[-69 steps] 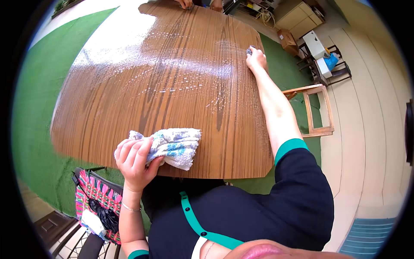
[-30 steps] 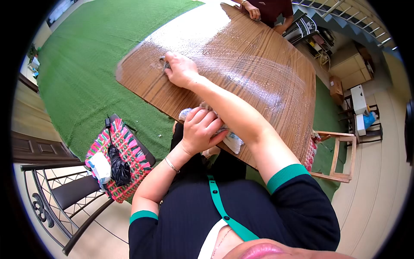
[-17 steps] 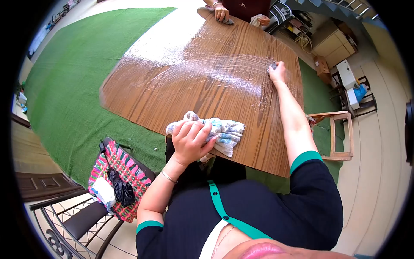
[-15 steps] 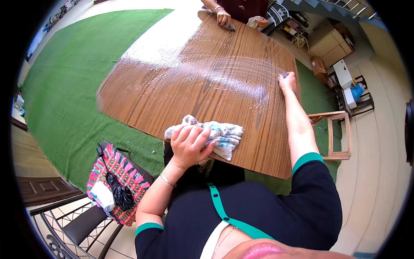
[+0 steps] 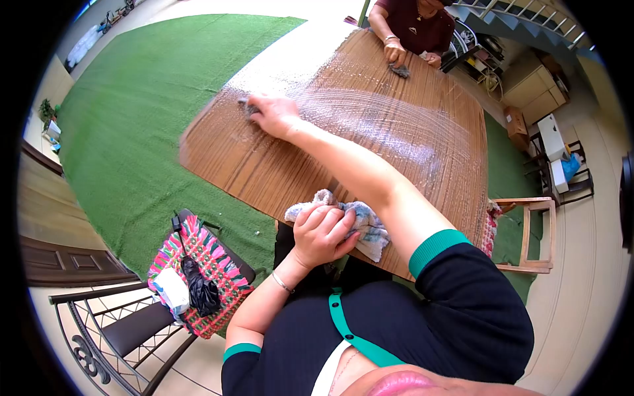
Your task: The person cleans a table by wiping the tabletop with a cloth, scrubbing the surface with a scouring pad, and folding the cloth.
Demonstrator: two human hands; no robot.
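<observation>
My left hand [image 5: 321, 231] is closed on a white and blue cloth [image 5: 370, 231] at the near edge of the wooden table [image 5: 257, 175]. Stretched across the tabletop to its left side, my right hand [image 5: 274, 115] grips a grey scrubbing pad [image 5: 249, 107], which touches the wet surface. Streaks and droplets cover the middle and far parts of the tabletop. At the far end, another person's hand [image 5: 395, 53] presses a dark grey pad [image 5: 400, 70] on the wood.
A person in a dark red shirt [image 5: 419, 30] leans over the far end. A chair with a colourful woven cover [image 5: 218, 277] stands at the lower left, a metal-framed chair [image 5: 132, 330] beside it. On the right are a wooden frame [image 5: 541, 234] and a cardboard box [image 5: 516, 125].
My right hand has swept with its pad from the table's right edge to its left side. The view has shifted, showing more of the other person. My left hand still holds the cloth, now more bunched.
</observation>
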